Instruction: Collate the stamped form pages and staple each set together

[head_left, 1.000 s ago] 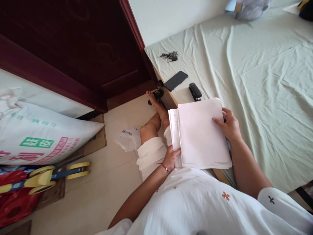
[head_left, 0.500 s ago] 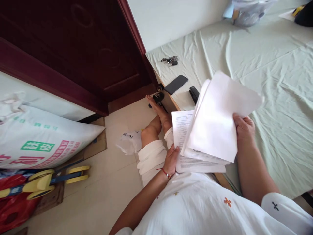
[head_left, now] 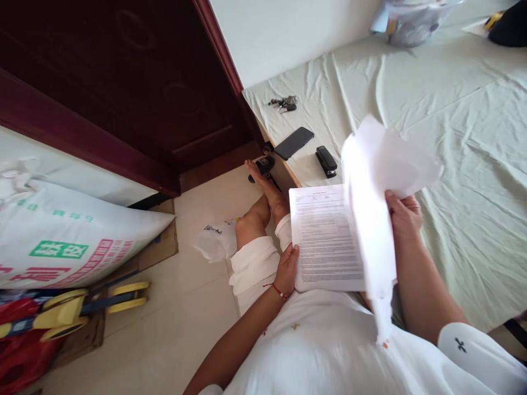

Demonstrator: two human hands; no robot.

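Note:
A stack of printed sheets (head_left: 323,241) rests at my lap, its text facing up. My left hand (head_left: 287,269) grips its left edge, thumb on top and fingers underneath. On the right, my right hand (head_left: 405,216) is closed on several loose sheets of paper (head_left: 373,181), which are curled, raised and blurred. They cover the right side of the stack. A black stapler (head_left: 326,161) lies on the bed just beyond the stack, and a dark phone (head_left: 293,143) is left of it.
Keys (head_left: 284,103) lie near the corner of the bed's pale green sheet (head_left: 461,109). A clear plastic container (head_left: 415,22) stands at the back. At left are a large white sack (head_left: 82,236), a yellow and blue wheeled toy (head_left: 69,312) and a dark red door (head_left: 123,71).
My right hand has swung the loose sheets to the right, and they now bend upright. More of the printed stack and the whole stapler show. My left hand keeps its hold.

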